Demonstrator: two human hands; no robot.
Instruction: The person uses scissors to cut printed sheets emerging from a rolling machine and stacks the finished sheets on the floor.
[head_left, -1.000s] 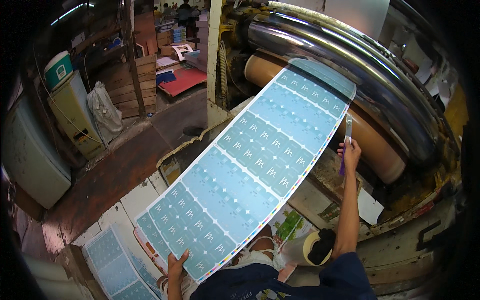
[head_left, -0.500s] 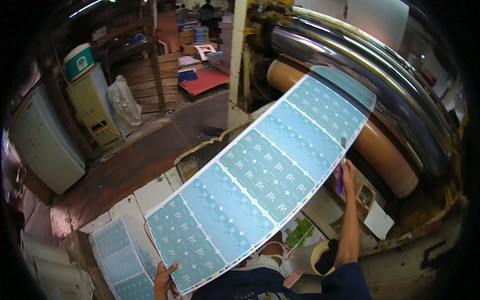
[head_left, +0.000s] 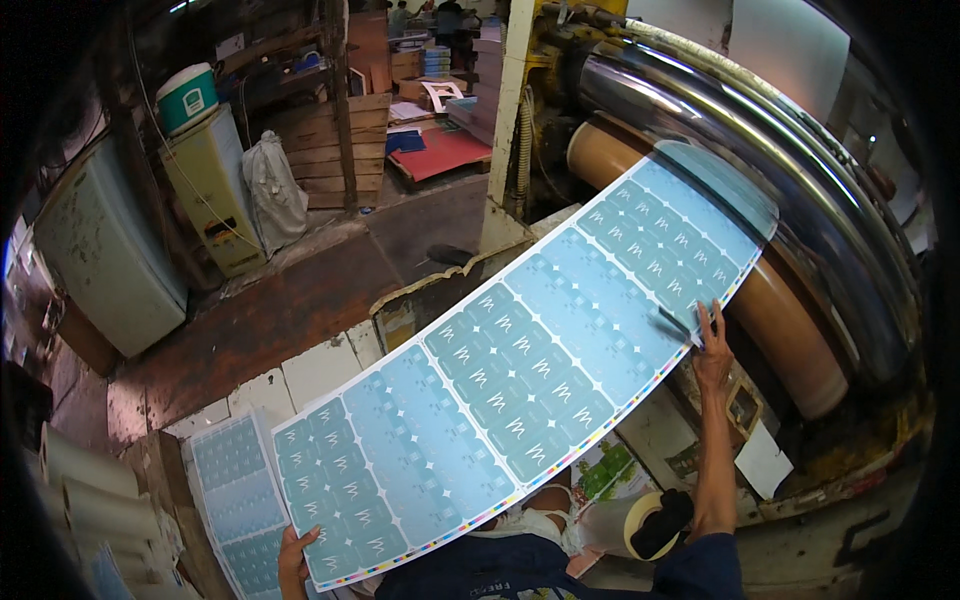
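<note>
A long printed sheet (head_left: 480,390) with teal and pale blue panels slopes from the lower left up to the large metal roller (head_left: 700,130). Its far end curves over a brown roller (head_left: 800,330). My left hand (head_left: 294,556) grips the near-left corner, thumb on top of the print. At the sheet's right edge, close to the rollers, is my right hand (head_left: 712,350), two fingers raised against the edge. From this hand a thin, dark blade-like tool (head_left: 674,321) reaches over the print; its handle is hidden. Below the left corner lies a stack of similar printed sheets (head_left: 235,460).
A white tiled ledge (head_left: 315,375) runs beneath the sheet. White rolls (head_left: 105,510) stand at the lower left. A tape-like roll (head_left: 645,525) is by my right forearm. Farther off are a cabinet (head_left: 215,190), a green-and-white cooler (head_left: 187,100) and a red board (head_left: 440,152) with papers.
My right hand has moved up along the sheet's edge; the blade has swung from upright to lying across the print. The purple handle is out of sight. My left hand keeps its corner.
</note>
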